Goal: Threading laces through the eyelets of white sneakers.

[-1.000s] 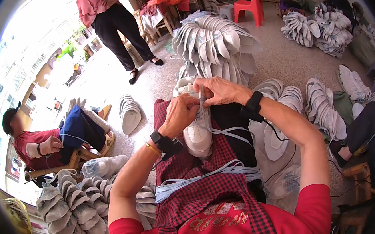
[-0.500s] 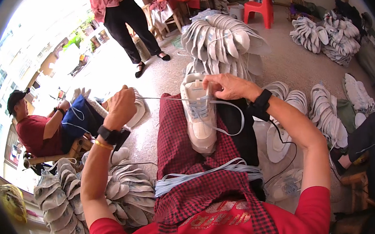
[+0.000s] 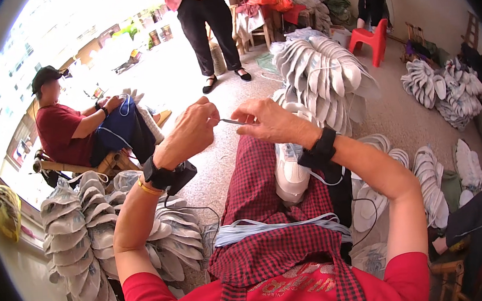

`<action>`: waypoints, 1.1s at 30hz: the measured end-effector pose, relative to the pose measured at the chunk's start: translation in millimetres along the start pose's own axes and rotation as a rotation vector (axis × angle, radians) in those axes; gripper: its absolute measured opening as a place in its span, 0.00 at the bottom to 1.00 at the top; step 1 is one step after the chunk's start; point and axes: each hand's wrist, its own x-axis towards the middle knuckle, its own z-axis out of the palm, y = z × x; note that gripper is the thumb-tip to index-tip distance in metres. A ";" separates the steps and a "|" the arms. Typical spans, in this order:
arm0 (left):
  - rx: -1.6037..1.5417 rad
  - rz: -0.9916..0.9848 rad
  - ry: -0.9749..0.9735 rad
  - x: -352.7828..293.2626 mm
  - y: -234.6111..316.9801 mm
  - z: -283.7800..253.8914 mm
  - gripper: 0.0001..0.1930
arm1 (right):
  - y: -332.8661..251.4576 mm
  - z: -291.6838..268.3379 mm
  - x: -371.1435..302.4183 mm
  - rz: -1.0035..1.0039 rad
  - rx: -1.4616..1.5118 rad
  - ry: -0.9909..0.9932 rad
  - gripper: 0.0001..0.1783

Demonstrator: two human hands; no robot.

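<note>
Both of my hands are raised above the lap, close together. A short, taut stretch of shoelace (image 3: 230, 121), dark against the bright floor, runs between them. My left hand (image 3: 185, 135) pinches one side of it with closed fingers, and my right hand (image 3: 273, 123) grips the other between thumb and fingers. Below the right wrist, a white shoe (image 3: 292, 177) rests on my checked apron, toe toward me. The right forearm and wrist hide part of its laces, and a pale blue lace loop hangs beside it. Across my lap lies a bundle of light blue laces (image 3: 282, 227).
Stacked shoe uppers stand at left (image 3: 68, 234), ahead (image 3: 326, 74) and right (image 3: 430, 182). A seated person (image 3: 64, 123) works at left; another person stands ahead (image 3: 207, 27). Farther back are a red plastic chair (image 3: 370, 41) and someone beside it. A black cable (image 3: 373, 219) trails at right.
My hands have come closer together, the right one leaving the shoe and moving left. The long lace stretch between them is now short. My view has shifted, moving the scene right and down.
</note>
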 end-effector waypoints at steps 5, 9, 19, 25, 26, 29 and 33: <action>-0.122 0.071 0.027 9.2 15.1 -2.5 0.04 | -8.1 -10.0 -4.7 0.121 0.230 0.089 0.11; -0.280 0.075 0.051 22.4 26.1 24.2 0.07 | -18.1 -48.3 -41.3 0.235 0.419 0.193 0.10; -0.203 0.238 -0.140 78.5 67.6 163.6 0.09 | -3.4 -72.6 -167.4 0.628 0.455 0.398 0.10; -0.469 0.191 -0.218 77.9 67.3 144.9 0.10 | 31.3 -48.1 -177.4 0.570 0.463 0.479 0.10; -0.705 -0.048 -0.351 75.7 71.1 132.9 0.07 | 34.8 -46.1 -176.8 0.563 0.431 0.453 0.09; -1.339 -0.104 -0.350 62.0 56.7 117.0 0.05 | 42.4 -36.8 -168.5 0.562 0.395 0.430 0.08; -1.372 -0.190 -0.134 30.4 60.0 98.9 0.07 | 49.2 -27.2 -148.9 0.492 0.233 0.439 0.09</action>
